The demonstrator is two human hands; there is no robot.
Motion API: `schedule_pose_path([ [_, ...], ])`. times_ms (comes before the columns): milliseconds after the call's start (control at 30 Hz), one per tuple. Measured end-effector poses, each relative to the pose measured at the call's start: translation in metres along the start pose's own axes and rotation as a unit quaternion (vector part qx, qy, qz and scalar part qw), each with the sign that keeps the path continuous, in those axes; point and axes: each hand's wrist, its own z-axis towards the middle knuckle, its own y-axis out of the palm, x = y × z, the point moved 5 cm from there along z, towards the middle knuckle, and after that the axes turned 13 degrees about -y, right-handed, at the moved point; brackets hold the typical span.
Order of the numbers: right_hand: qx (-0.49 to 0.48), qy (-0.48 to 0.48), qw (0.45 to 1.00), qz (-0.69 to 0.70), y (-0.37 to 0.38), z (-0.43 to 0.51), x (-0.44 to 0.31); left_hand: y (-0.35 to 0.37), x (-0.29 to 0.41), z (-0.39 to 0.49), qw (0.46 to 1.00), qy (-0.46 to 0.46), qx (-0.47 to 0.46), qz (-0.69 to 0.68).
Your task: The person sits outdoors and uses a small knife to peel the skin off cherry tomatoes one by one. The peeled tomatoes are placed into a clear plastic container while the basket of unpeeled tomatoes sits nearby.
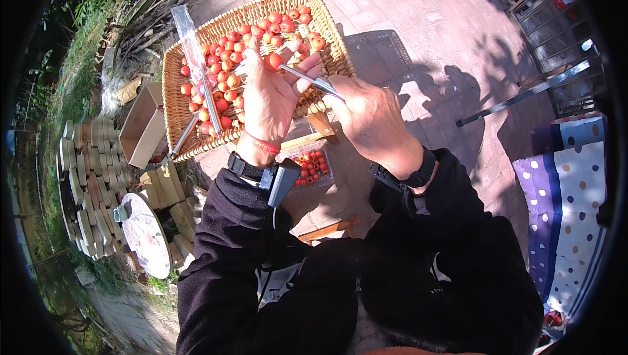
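Observation:
Between the thumb and fingers of my left hand [270,90] is a red hawthorn-like fruit [273,62], held above a rectangular wicker basket [346,55]. My right hand [370,122] grips a slim metal tool [321,84], whose tip meets the right side of that fruit. Many more small red fruits [230,95] lie in the basket, with yellowish bits near its right side, partly hidden by my hands. A clear plastic sleeve [189,43] and a metal tube [211,104] lie across the basket's left part. Another metal rod [185,135] rests at its lower left corner.
Below the basket, a clear plastic box [314,168] holds red fruits beside a wooden stool [321,127]. An open cardboard box [142,127], stacked bricks [91,188] and a round board [146,235] stand left. Right are a metal bar [520,94] and polka-dot cloth [574,217].

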Motion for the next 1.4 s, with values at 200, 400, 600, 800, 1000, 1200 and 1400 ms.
schedule_pose_path([
  [200, 0.007, -0.016, 1.000, -0.008, -0.001, -0.004, 0.001, -0.010, -0.001, -0.003, 0.999, 0.016, 0.047, 0.016],
  [400, 0.002, -0.009, 0.999, -0.042, -0.003, -0.004, 0.000, -0.017, 0.000, -0.001, 0.998, -0.017, 0.058, 0.027],
  [600, 0.025, -0.005, 1.000, 0.003, 0.001, -0.003, 0.000, -0.015, -0.003, -0.007, 0.998, -0.013, 0.016, -0.067],
  [800, -0.019, 0.030, 0.986, 0.165, 0.008, -0.005, 0.008, -0.016, -0.006, -0.012, 0.991, -0.025, 0.007, -0.133],
  [1000, -0.096, 0.296, 0.804, 0.507, 0.024, -0.014, 0.021, -0.006, -0.002, -0.011, 0.973, -0.085, -0.083, -0.196],
  [1200, -0.104, 0.354, 0.665, 0.650, 0.027, -0.019, 0.015, -0.006, -0.002, -0.010, 0.973, -0.075, -0.079, -0.204],
  [1400, 0.086, -0.015, 0.995, 0.053, 0.007, -0.001, 0.007, -0.006, -0.015, -0.013, 0.982, -0.069, 0.029, -0.175],
])
